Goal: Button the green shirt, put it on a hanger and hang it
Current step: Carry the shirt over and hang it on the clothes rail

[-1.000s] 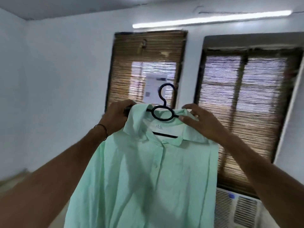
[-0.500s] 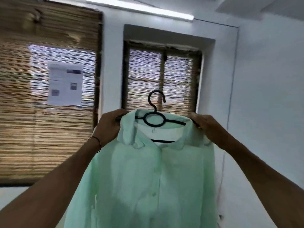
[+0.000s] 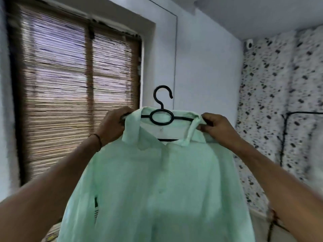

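Green shirt on black hanger held aloft, left hand and right hand pinching its shoulders; keep hanger level, hook clear, approaching black rail at right.

Single head view, level gaze, close on raised hands, facing window wall

Mint-green shirt on black hanger (black-speckled white curtain behind)
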